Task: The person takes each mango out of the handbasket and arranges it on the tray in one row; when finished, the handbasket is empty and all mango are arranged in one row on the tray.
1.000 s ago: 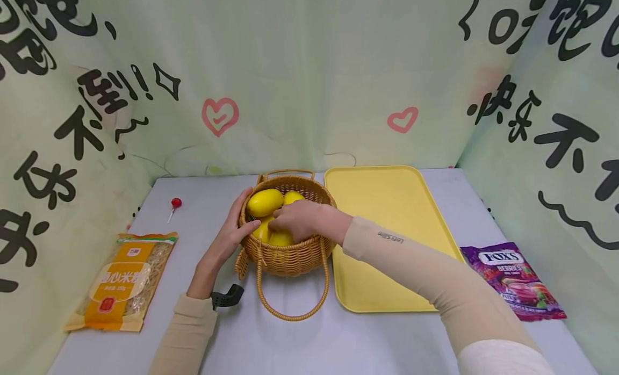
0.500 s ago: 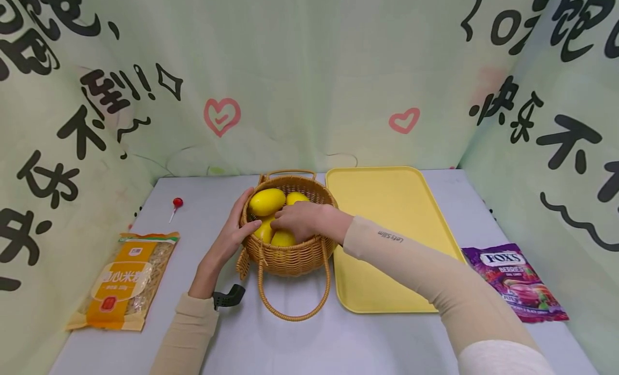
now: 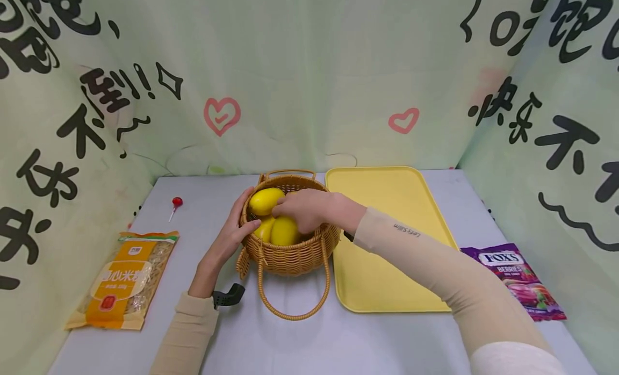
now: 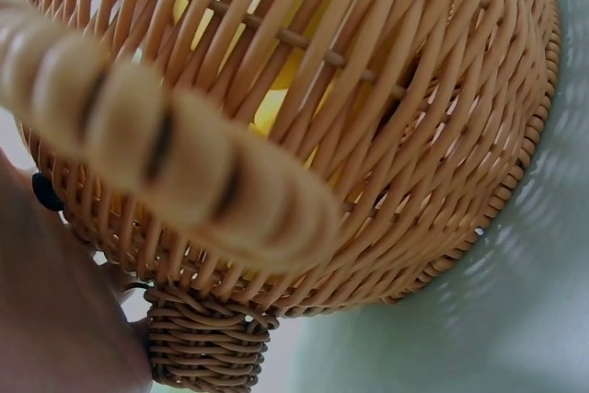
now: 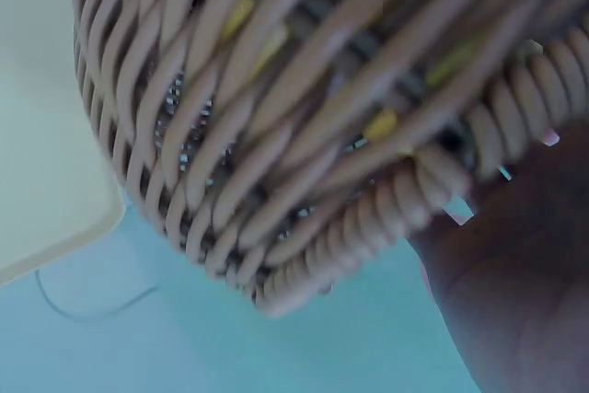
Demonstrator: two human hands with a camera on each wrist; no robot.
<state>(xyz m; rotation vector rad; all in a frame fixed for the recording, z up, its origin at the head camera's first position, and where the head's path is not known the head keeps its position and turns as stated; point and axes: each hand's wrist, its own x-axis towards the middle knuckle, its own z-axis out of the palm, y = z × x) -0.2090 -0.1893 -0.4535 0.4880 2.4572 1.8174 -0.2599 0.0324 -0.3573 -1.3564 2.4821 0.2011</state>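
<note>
L hand point(image 3: 231, 232) grips round tan wicker basket point(image 3: 290, 261) by the rim, thumb inside; R hand point(image 3: 308, 209) is in it, fingers down among smooth yellow oval fruits point(image 3: 267, 201), can't tell if holding one. Basket's mid white surface point(image 3: 271, 348), by flat yellow rect. tray point(image 3: 387, 257); orange-and-clear plastic pkg. point(image 3: 118, 281) well to L.
</note>
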